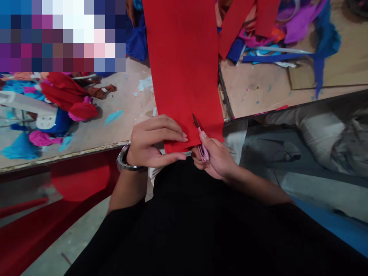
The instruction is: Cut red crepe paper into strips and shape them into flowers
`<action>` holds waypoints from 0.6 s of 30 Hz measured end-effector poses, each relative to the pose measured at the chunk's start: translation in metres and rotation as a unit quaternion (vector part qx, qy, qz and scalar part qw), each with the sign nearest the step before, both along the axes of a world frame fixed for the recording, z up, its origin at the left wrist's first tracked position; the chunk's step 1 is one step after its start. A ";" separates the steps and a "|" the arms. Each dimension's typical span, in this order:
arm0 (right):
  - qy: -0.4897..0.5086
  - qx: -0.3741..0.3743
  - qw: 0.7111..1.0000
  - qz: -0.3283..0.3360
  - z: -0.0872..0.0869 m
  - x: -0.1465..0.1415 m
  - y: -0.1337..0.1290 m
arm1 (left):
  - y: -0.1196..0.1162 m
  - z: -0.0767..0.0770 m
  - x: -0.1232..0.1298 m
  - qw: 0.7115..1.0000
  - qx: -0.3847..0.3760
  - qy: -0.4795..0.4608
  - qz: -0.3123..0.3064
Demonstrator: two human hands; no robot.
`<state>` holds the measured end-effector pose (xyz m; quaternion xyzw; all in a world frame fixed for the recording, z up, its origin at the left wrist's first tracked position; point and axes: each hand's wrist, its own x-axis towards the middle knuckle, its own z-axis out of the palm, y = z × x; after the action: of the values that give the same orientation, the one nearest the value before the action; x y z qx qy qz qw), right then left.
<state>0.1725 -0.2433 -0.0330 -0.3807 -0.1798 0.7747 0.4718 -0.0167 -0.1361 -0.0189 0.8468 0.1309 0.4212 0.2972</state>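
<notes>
A long strip of red fabric (184,69) lies across the table and hangs a little over its near edge, in front of my body. My left hand (156,140) rests on the fabric's near left corner, fingers stretched out flat and thumb apart, just below the hem. A metal watch circles that wrist. In my right hand (217,155) is a pair of pink-handled thread snips (204,151), with the dark blades pointing away over the fabric. My right fingers curl under by the fabric's near edge, partly hidden.
Coloured fabric scraps (69,92) lie in a heap on the table at left, around a white and blue device (47,115). More scraps (264,34) and a brown cardboard sheet (330,69) are at right. Red cloth (83,176) hangs below the table's left edge.
</notes>
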 end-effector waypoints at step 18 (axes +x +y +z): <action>-0.015 0.001 1.000 0.006 -0.002 -0.001 -0.002 | -0.001 0.002 0.000 1.000 -0.003 -0.023 0.005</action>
<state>0.1713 -0.2453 -0.0346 -0.3913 -0.1897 0.7714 0.4645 -0.0169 -0.1367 -0.0169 0.8353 0.1293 0.4421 0.3002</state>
